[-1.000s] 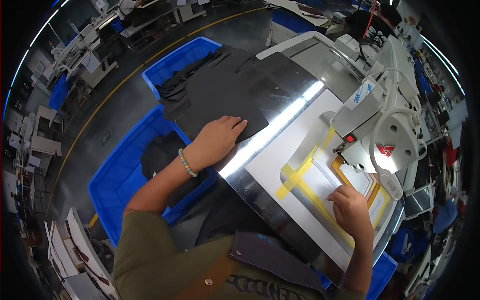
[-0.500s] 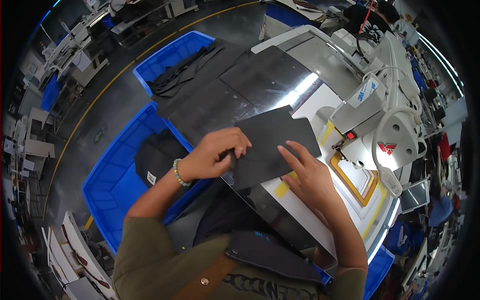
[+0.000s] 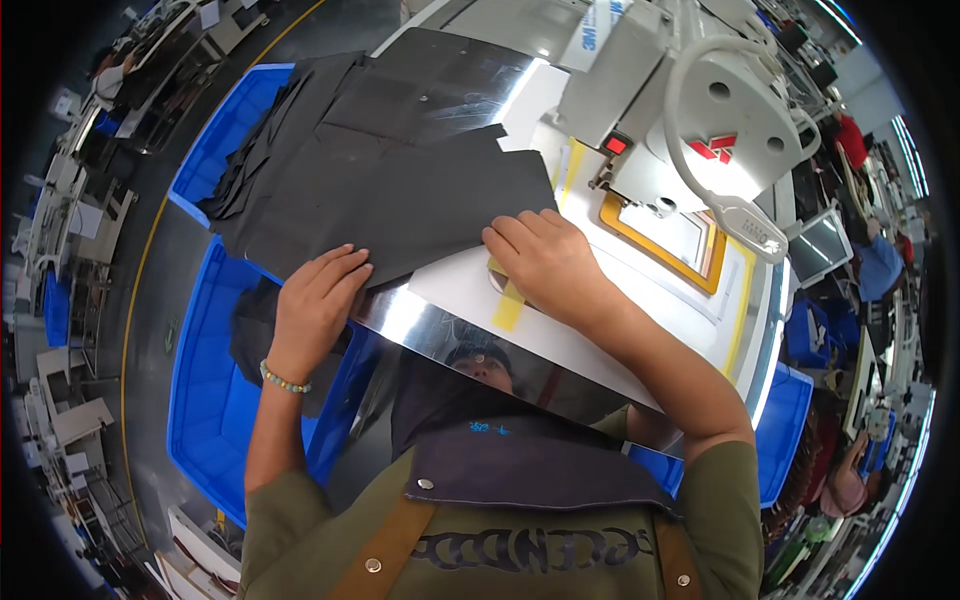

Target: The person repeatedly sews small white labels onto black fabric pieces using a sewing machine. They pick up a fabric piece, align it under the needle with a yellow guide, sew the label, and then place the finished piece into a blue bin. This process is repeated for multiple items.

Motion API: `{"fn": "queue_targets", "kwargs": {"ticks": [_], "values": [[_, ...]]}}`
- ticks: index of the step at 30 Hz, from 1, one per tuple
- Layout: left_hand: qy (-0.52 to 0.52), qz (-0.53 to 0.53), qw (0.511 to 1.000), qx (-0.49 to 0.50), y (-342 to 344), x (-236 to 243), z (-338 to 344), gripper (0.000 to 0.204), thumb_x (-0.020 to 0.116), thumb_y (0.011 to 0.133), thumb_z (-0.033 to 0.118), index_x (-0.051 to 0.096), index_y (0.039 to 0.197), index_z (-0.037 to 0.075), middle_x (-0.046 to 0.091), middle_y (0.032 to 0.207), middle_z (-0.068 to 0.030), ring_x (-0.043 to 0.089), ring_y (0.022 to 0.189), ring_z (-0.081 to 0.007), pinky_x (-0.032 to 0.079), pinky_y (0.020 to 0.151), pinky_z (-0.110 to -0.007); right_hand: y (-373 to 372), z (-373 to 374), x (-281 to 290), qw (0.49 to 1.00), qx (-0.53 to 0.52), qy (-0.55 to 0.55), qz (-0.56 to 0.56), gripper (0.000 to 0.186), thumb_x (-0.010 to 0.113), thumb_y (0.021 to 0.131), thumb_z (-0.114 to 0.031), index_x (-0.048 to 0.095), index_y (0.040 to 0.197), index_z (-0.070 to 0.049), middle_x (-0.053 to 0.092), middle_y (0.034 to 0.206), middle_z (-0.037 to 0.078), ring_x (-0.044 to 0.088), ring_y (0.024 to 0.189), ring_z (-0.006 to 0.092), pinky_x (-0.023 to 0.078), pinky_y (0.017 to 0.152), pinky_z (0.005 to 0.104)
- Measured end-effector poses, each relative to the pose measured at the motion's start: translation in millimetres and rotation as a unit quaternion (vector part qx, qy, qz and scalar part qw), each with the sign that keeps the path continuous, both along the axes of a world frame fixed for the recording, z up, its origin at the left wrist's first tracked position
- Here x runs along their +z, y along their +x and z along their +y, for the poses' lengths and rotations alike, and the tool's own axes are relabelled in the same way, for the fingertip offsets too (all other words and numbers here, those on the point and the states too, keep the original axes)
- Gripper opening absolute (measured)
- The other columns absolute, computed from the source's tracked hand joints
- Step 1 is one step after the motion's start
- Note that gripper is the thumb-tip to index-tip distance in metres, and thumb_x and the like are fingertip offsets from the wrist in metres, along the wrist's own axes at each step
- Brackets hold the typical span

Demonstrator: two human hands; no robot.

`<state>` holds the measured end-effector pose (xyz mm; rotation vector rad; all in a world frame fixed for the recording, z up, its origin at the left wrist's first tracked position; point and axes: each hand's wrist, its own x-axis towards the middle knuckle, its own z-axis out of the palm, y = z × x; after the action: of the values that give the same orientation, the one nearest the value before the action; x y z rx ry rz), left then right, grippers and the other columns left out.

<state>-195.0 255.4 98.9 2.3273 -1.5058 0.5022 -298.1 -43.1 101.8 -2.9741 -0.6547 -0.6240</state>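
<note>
A flat black fabric panel with a notched far-right corner lies over the dark, shiny table plate, overlapping a spread of other black pieces. My left hand, with a beaded bracelet at the wrist, is closed on the near-left edge of the panel, its thumb hidden. At the panel's right corner, my right hand pinches the edge with bent fingers. The fingertips of both hands are partly covered. Just right of my right hand is the white machine bed with yellow tape strips.
A white machine head with a red light overhangs the bed, a yellow frame beneath it. Blue bins stand at the left, one holding black pieces. A polished metal edge runs along the front. A screen stands at right.
The black panel, held up between my hands before, now lies flat farther left over the other pieces. My hands have moved apart, each to an edge. The view has shifted.
</note>
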Motion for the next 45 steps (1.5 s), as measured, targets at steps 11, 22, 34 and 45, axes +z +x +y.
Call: {"fn": "queue_targets", "kwargs": {"ticks": [11, 22, 34, 45], "values": [[-0.013, 0.012, 0.999, -0.044, -4.5, -1.5, 11.7, 0.024, 0.075, 0.072, 0.001, 0.069, 0.096, 0.002, 0.071, 0.108, -0.0107, 0.068, 0.117, -0.0324, 0.059, 0.088, -0.040, -16.6, -36.0, -4.3, 0.996, -0.043, -0.053, -0.048, 0.024, 0.067, 0.076, -0.012, 0.070, 0.100, -0.005, 0.060, 0.086, 0.004, 0.061, 0.081, 0.0181, 0.050, 0.072, 0.0314], [0.027, -0.116, 0.977, -0.176, 19.2, 16.2, -70.4, 0.027, 0.072, 0.075, 0.002, 0.070, 0.101, -0.002, 0.067, 0.098, -0.0098, 0.067, 0.094, -0.0260, 0.056, 0.082, -0.037, -95.0, -86.2, 7.6, 0.987, -0.102, -0.062, -0.106, 0.014, 0.068, 0.076, -0.010, 0.068, 0.090, -0.006, 0.056, 0.083, 0.003, 0.059, 0.078, 0.0172, 0.046, 0.066, 0.0303], [0.009, -0.163, 0.913, -0.375, 8.9, 2.5, -228.5, 0.012, 0.072, 0.080, 0.003, 0.066, 0.089, -0.001, 0.060, 0.086, -0.0073, 0.062, 0.087, -0.0219, 0.053, 0.078, -0.032, -209.0, -160.3, 0.2, 0.957, -0.274, -0.021, -0.096, 0.017, 0.074, 0.074, -0.001, 0.074, 0.091, -0.005, 0.069, 0.092, 0.004, 0.066, 0.090, 0.0207, 0.055, 0.074, 0.0334], [0.020, -0.052, 0.942, -0.331, 7.6, 11.6, -219.4, 0.018, 0.072, 0.077, 0.002, 0.069, 0.094, 0.000, 0.067, 0.093, -0.0086, 0.066, 0.090, -0.0267, 0.055, 0.078, -0.037, -215.7, -162.1, -2.0, 0.956, -0.282, 0.033, -0.069, 0.010, 0.073, 0.077, -0.002, 0.074, 0.087, -0.005, 0.069, 0.091, 0.003, 0.066, 0.091, 0.0200, 0.055, 0.075, 0.0323]]}}
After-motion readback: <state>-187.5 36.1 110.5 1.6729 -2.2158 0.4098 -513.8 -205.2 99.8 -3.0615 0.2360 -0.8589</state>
